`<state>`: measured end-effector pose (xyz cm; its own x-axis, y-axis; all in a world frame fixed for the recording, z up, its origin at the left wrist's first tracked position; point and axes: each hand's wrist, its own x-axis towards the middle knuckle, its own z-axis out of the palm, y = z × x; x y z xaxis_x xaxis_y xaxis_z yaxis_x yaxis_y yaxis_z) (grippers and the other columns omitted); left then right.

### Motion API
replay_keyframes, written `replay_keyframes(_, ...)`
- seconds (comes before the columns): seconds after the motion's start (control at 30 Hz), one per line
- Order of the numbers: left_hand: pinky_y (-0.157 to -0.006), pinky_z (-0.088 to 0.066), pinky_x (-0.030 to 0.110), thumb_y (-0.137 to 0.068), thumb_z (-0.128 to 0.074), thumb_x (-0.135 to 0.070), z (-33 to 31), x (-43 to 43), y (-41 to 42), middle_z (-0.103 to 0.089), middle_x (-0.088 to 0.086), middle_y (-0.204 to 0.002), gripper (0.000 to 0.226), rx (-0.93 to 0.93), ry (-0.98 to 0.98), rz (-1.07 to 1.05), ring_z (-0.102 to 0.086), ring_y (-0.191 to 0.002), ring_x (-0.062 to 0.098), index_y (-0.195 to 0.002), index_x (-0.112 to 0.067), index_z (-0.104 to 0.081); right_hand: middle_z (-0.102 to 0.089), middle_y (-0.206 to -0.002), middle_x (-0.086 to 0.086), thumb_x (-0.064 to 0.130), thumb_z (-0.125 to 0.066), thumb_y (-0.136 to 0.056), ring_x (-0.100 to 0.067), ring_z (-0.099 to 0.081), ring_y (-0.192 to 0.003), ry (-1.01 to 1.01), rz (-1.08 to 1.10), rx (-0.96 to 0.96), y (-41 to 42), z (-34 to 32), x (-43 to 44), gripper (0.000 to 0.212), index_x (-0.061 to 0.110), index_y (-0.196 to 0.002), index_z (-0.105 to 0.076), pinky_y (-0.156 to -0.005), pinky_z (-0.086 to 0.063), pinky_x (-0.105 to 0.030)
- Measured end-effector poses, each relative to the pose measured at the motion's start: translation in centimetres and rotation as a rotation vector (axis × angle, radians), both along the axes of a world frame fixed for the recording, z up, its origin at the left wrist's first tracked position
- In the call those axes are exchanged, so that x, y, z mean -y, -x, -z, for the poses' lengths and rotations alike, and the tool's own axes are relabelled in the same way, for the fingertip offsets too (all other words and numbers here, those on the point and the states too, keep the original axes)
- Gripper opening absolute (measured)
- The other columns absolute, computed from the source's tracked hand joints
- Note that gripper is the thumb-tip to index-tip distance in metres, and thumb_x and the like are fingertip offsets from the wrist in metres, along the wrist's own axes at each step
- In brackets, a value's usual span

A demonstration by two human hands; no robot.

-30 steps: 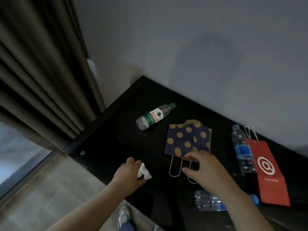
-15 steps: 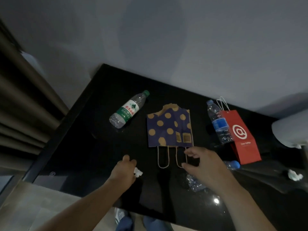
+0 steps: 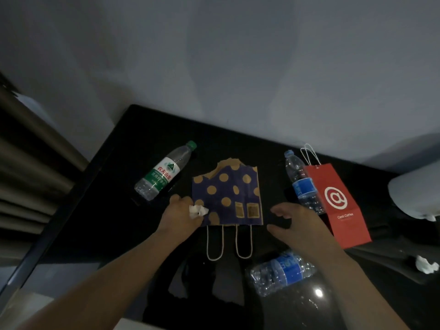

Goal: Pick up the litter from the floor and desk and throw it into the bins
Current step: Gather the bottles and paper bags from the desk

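My left hand (image 3: 182, 214) grips a crumpled white tissue (image 3: 197, 210) and lies at the lower left corner of a torn blue paper bag with gold dots (image 3: 228, 194), flat on the black desk (image 3: 114, 210). Just right of that bag hovers my right hand (image 3: 294, 222), its fingers spread and holding nothing. A green-capped bottle (image 3: 164, 172) lies to the bag's upper left. Near the desk's front lies a crushed blue-label bottle (image 3: 282, 272), below my right wrist. Another blue-label bottle (image 3: 301, 184) lies beside a red paper bag (image 3: 338, 203).
A second crumpled tissue (image 3: 426, 265) lies at the far right of the desk. A pale rounded object (image 3: 416, 191) sits at the right edge. Curtains (image 3: 31, 163) hang on the left, and the wall runs behind the desk.
My left hand moved forward with the tissue to the dotted bag's corner. My right hand shifted from the bag's handles to its right side. The view swung rightwards.
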<state>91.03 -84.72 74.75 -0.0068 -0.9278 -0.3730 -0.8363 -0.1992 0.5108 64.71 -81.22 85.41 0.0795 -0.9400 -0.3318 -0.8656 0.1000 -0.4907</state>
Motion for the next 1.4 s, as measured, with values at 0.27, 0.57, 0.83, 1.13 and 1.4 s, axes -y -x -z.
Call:
replay_keyframes(0.27, -0.102, -0.037, 0.04, -0.066, -0.069, -0.069, 0.4, 4.3, 7.3, -0.019, 0.011, -0.143, 0.098, 0.005, -0.185, -0.193, -0.032, -0.129, 0.032, -0.139, -0.016, -0.03, -0.058, -0.125, -0.009, 0.028, -0.076, -0.079, -0.024, -0.059, -0.104, 0.026, 0.139, -0.14, 7.6, 3.0, 6.1, 0.056, 0.016, -0.13, -0.055, -0.077, -0.039, -0.024)
replay_keyframes(0.57, -0.109, -0.028, 0.06, -0.044, -0.062, -0.089, 1.3, 6.9, 12.8, 0.017, 0.004, -0.154, 0.134, 0.187, -0.352, -0.27, 0.003, -0.143, 0.043, -0.148, -0.036, 0.006, -0.037, -0.143, -0.013, 0.035, -0.078, -0.076, -0.031, -0.044, -0.126, -0.031, 0.229, -0.167, 12.3, 7.1, 9.8, 0.085, 0.013, -0.144, -0.032, -0.096, -0.043, -0.041)
replay_keyframes(0.83, -0.108, -0.012, 0.071, -0.036, -0.054, -0.096, 3.3, 7.9, 14.4, 0.034, 0.001, -0.153, 0.145, 0.177, -0.466, -0.263, 0.025, -0.138, 0.049, -0.145, -0.039, 0.023, -0.037, -0.143, -0.01, 0.041, -0.077, -0.076, -0.03, -0.044, -0.128, -0.118, 0.25, -0.105, 12.6, 10.0, 11.0, 0.096, 0.018, -0.149, -0.02, -0.097, -0.045, -0.042)
replay_keyframes(1.13, -0.098, -0.009, 0.079, -0.023, -0.052, -0.099, 4.9, 8.3, 16.1, 0.047, 0.001, -0.145, 0.156, 0.199, -0.494, -0.304, 0.032, -0.133, 0.051, -0.139, -0.04, 0.034, -0.036, -0.143, -0.01, 0.043, -0.079, -0.072, -0.029, -0.043, -0.127, -0.102, 0.261, -0.098, 12.4, 12.0, 11.2, 0.109, 0.019, -0.152, -0.009, -0.098, -0.043, -0.041)
replay_keyframes(1.4, -0.101, -0.014, 0.078, -0.043, -0.067, -0.086, 4.5, 8.5, 16.8, 0.043, 0.005, -0.149, 0.15, 0.248, -0.486, -0.305, 0.026, -0.136, 0.052, -0.143, -0.034, 0.031, -0.033, -0.146, -0.011, 0.043, -0.079, -0.072, -0.03, -0.041, -0.13, -0.075, 0.278, -0.082, 12.2, 13.4, 10.9, 0.114, 0.022, -0.152, -0.002, -0.1, -0.042, -0.044)
